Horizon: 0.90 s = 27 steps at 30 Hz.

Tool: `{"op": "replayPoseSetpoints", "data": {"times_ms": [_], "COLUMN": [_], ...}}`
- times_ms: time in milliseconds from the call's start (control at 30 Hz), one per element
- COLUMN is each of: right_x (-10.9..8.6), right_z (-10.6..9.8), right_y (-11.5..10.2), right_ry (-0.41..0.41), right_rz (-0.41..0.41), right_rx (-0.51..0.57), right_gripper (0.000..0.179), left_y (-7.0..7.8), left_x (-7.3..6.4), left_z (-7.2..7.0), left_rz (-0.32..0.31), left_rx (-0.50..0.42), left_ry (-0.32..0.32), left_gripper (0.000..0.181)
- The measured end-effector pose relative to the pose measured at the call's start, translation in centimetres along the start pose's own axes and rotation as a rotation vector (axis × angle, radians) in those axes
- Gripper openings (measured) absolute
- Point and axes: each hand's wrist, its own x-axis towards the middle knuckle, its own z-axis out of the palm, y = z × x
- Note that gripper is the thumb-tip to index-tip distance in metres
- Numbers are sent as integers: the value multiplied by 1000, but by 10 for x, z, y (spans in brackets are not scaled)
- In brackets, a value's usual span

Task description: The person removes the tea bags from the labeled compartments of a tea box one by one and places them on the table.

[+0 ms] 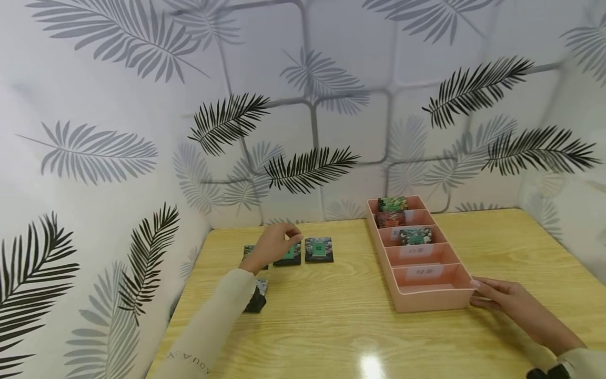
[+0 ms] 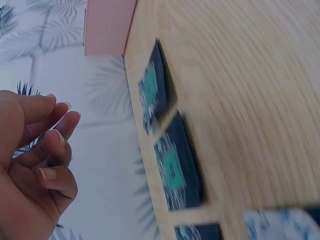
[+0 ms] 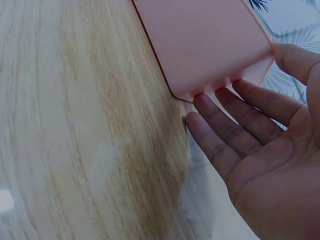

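Note:
My left hand (image 1: 276, 245) hovers over a row of dark square packets with green labels, its fingers loosely bent and holding nothing visible. In the head view the right-hand packet (image 1: 319, 249) lies fully in sight, while the hand and wrist partly cover the middle packet (image 1: 292, 257) and the left one (image 1: 249, 250). A pink divided box (image 1: 431, 301) stands to the right. At its near right corner, my right hand (image 1: 511, 305) touches the box, thumb at the rim and nearly straight fingers against the outer wall, as the right wrist view also shows.
Packets lie in the box's far compartments, including a green one (image 1: 393, 203), a red one (image 1: 391, 219) and a dark floral one (image 1: 416, 236). White labels mark the dividers. Near my left sleeve are a pale-printed packet (image 1: 261, 287) and a dark item (image 1: 256, 302). Leaf-patterned cloth (image 1: 284, 131) hangs behind the table.

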Motion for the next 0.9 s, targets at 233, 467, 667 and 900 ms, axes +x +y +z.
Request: {"op": "replayPoseSetpoints", "data": {"times_ms": [233, 467, 667, 900], "right_x": [-4, -5, -7, -3], "right_z": [1, 1, -2, 2], "right_y": [0, -2, 0, 2], "right_ry": [37, 37, 39, 47], "right_rz": [57, -2, 0, -30], "right_rx": [-28, 9, 25, 14], "right_gripper": [69, 67, 67, 66], "left_y": [34, 63, 87, 110], "left_x": [27, 52, 71, 92], "left_z": [22, 46, 70, 94], "left_rz": [95, 138, 188, 205], "left_rx": [-55, -53, -102, -114], "left_ry": [-25, -16, -28, -47], "left_gripper": [18, 16, 21, 26]}}
